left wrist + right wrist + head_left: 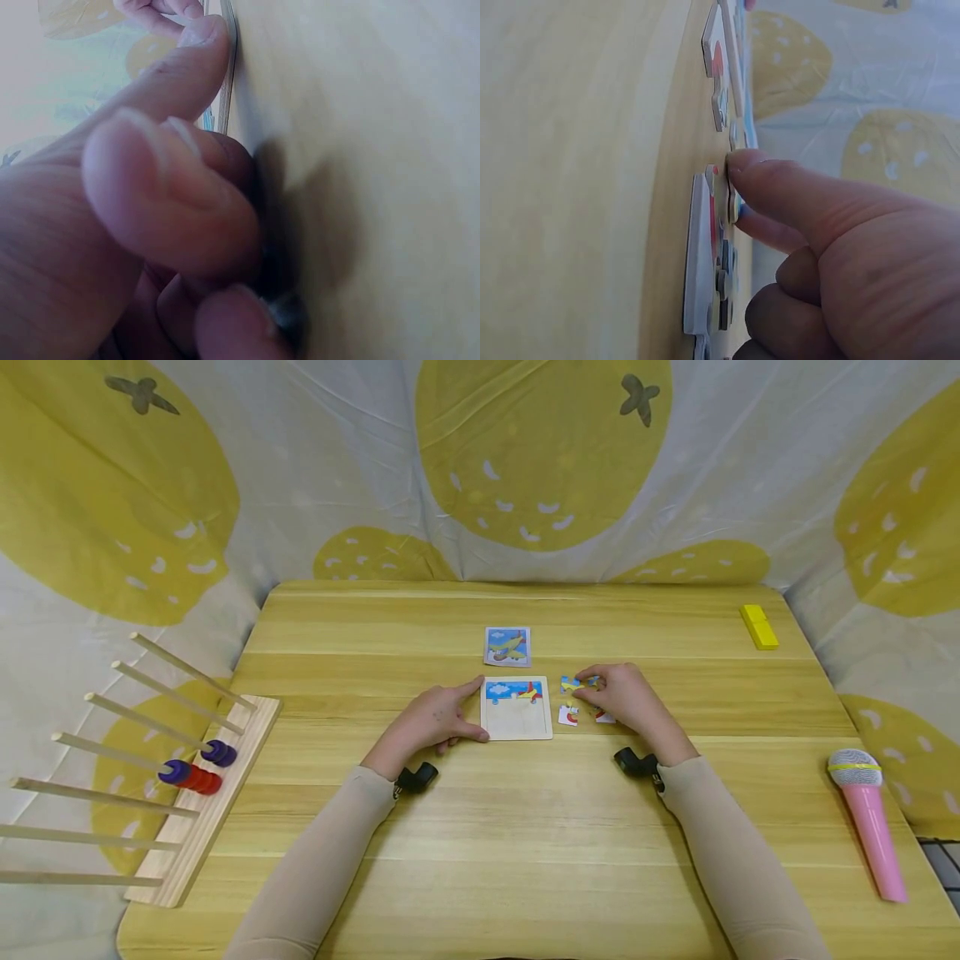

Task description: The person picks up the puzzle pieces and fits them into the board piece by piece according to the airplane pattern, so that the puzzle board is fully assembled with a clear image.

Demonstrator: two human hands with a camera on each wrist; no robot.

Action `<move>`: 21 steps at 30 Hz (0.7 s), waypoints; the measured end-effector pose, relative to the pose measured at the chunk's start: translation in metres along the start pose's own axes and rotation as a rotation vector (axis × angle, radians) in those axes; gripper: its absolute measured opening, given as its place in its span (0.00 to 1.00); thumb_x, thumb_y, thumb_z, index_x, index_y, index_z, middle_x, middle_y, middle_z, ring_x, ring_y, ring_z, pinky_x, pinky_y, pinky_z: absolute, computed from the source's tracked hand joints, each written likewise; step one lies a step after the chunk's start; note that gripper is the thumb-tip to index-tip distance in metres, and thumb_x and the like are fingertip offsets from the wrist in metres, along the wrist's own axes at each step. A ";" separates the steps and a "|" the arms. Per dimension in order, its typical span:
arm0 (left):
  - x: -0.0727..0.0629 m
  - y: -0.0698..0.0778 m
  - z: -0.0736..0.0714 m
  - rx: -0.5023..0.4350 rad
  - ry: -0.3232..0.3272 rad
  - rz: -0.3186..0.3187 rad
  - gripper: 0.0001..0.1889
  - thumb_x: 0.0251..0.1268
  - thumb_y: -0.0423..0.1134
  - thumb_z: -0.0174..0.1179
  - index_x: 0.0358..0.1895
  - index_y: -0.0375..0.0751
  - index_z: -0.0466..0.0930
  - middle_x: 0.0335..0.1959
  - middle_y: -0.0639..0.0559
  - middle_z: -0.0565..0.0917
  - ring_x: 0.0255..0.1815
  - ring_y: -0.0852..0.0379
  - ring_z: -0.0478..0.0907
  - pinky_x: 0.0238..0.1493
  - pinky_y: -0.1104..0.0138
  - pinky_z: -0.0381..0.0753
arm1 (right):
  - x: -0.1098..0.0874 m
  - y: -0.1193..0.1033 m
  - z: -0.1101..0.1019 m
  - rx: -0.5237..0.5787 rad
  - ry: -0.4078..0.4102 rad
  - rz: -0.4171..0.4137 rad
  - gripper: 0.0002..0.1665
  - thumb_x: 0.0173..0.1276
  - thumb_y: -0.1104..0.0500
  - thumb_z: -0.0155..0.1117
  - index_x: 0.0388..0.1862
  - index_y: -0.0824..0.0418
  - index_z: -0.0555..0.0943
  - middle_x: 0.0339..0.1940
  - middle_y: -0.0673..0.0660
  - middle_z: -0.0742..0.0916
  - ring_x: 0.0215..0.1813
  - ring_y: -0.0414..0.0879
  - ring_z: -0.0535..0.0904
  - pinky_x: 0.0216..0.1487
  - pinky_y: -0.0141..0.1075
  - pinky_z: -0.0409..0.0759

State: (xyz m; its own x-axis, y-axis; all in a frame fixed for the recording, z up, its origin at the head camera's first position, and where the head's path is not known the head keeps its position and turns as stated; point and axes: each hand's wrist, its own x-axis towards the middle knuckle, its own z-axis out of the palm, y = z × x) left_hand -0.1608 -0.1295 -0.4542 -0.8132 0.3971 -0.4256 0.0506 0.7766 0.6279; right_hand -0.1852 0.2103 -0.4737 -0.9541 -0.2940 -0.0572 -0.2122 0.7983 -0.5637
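Note:
A square wooden puzzle board (517, 718) lies on the table, its upper strip filled with blue sky and a red-and-yellow plane part. My left hand (438, 714) rests at its left side, index fingertip touching the upper corner and thumb the lower one. In the left wrist view the other fingers curl loosely over the table. Right of the board, my right hand (626, 693) pinches a blue-and-yellow puzzle piece (567, 684) between thumb and index finger. A white-and-red piece (567, 716) lies just below it. More pieces (699, 255) lie beneath the right hand, partly hidden.
A picture card of a plane (507, 647) lies behind the board. At the left stands a wooden peg rack (217, 810) with purple, blue and red rings (198, 779). A yellow block (760, 627) and a pink toy microphone (870, 827) lie at the right.

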 end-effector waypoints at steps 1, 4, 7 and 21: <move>0.000 0.000 0.000 0.000 0.000 0.000 0.57 0.60 0.55 0.78 0.88 0.61 0.51 0.13 0.53 0.76 0.09 0.56 0.71 0.16 0.66 0.75 | 0.000 -0.001 0.000 -0.003 0.004 -0.006 0.20 0.72 0.50 0.75 0.56 0.61 0.90 0.14 0.46 0.70 0.18 0.39 0.60 0.23 0.32 0.61; 0.000 0.000 0.000 -0.002 -0.002 -0.002 0.57 0.60 0.55 0.78 0.88 0.62 0.51 0.13 0.53 0.76 0.09 0.56 0.71 0.16 0.67 0.75 | -0.001 -0.007 0.001 0.021 0.010 -0.011 0.20 0.73 0.50 0.74 0.57 0.60 0.89 0.13 0.46 0.69 0.17 0.40 0.59 0.21 0.31 0.60; 0.000 0.000 -0.001 -0.004 -0.004 -0.003 0.57 0.60 0.55 0.79 0.88 0.62 0.50 0.13 0.53 0.76 0.08 0.56 0.71 0.16 0.66 0.75 | 0.000 -0.024 0.006 0.069 0.003 -0.027 0.19 0.74 0.50 0.73 0.58 0.58 0.89 0.13 0.46 0.68 0.15 0.40 0.60 0.20 0.32 0.59; 0.000 -0.001 -0.001 0.027 -0.014 0.024 0.57 0.61 0.57 0.77 0.88 0.60 0.49 0.13 0.52 0.79 0.08 0.56 0.74 0.18 0.64 0.78 | 0.018 -0.093 0.056 -0.142 -0.088 -0.249 0.20 0.73 0.48 0.74 0.56 0.58 0.91 0.14 0.45 0.71 0.19 0.37 0.61 0.23 0.29 0.57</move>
State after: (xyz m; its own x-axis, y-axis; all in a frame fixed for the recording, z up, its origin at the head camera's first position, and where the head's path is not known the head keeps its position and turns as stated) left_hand -0.1618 -0.1308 -0.4542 -0.8036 0.4223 -0.4193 0.0862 0.7797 0.6201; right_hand -0.1706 0.1011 -0.4686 -0.8483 -0.5295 -0.0064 -0.4708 0.7596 -0.4487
